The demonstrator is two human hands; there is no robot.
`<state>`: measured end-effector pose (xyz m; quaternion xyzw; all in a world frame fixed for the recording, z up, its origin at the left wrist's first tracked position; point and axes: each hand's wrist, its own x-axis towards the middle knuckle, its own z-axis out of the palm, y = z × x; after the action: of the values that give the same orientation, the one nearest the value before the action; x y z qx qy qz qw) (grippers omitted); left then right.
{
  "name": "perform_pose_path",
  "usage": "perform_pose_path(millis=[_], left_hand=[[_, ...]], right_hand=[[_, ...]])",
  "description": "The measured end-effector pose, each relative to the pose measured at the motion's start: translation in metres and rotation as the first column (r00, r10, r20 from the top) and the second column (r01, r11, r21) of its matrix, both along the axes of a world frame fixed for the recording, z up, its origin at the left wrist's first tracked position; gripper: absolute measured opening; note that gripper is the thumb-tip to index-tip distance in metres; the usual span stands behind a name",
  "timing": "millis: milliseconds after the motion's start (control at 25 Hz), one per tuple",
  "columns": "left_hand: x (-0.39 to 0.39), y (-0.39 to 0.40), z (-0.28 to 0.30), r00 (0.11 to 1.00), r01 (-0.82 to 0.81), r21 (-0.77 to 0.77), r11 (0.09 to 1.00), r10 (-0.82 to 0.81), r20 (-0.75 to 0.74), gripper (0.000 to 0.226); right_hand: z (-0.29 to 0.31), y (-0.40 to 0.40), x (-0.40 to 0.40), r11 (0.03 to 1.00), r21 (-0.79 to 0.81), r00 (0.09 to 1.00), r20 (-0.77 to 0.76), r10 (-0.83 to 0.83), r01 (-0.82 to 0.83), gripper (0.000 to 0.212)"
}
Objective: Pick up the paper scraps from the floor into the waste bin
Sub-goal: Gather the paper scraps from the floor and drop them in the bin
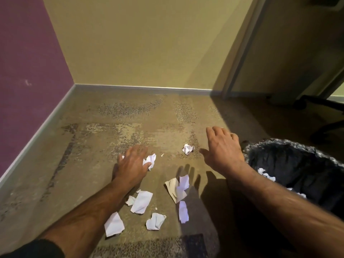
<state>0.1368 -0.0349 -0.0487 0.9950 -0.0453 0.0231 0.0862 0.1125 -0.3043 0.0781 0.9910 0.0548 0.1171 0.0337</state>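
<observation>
Several white paper scraps lie on the brown carpet. My left hand (133, 162) rests low over a crumpled scrap (151, 161), thumb and fingers closing on it. My right hand (222, 148) hovers above the floor with fingers spread and holds nothing; a small crumpled ball (188, 149) lies just left of it. Nearer to me lie a flat folded piece (176, 188), a long scrap (141, 202), a strip (183, 212), a crumpled piece (155, 221) and a sheet (114, 224) beside my left forearm. The waste bin (290, 161), lined with a black bag, stands at the right with scraps inside.
A purple wall (28, 71) runs along the left and a yellow wall (139, 43) at the back, both with grey skirting. A door frame (240, 53) and the dark base of a chair (323, 116) stand at the far right.
</observation>
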Motion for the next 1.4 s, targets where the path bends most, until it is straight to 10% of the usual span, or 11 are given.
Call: perform_pose_path(millis=[480, 720, 1040, 1240, 1400], left_hand=[[0.012, 0.022, -0.034, 0.957, -0.214, -0.253, 0.943, 0.151, -0.247, 0.128], [0.021, -0.005, -0.04, 0.958, -0.021, -0.283, 0.959, -0.062, -0.28, 0.126], [0.062, -0.038, -0.008, 0.824, 0.362, -0.018, 0.932, -0.329, -0.462, 0.123], [0.069, -0.046, -0.008, 0.828, 0.405, 0.079, 0.911, -0.329, -0.455, 0.116], [0.059, -0.049, -0.006, 0.845, 0.413, 0.062, 0.909, -0.356, -0.399, 0.099]], right_hand=[[-0.075, 0.018, 0.001, 0.986, 0.085, 0.937, -0.333, -0.108, 0.144, 0.074], [-0.126, 0.04, 0.016, 0.943, 0.256, 0.885, -0.46, -0.075, 0.213, 0.111], [-0.136, 0.04, 0.075, 0.989, 0.045, 0.802, -0.591, -0.086, 0.14, 0.166], [-0.141, 0.037, 0.081, 0.99, 0.072, 0.776, -0.629, -0.048, 0.12, 0.156], [-0.137, 0.045, 0.063, 0.984, 0.139, 0.816, -0.577, -0.011, 0.111, 0.106]])
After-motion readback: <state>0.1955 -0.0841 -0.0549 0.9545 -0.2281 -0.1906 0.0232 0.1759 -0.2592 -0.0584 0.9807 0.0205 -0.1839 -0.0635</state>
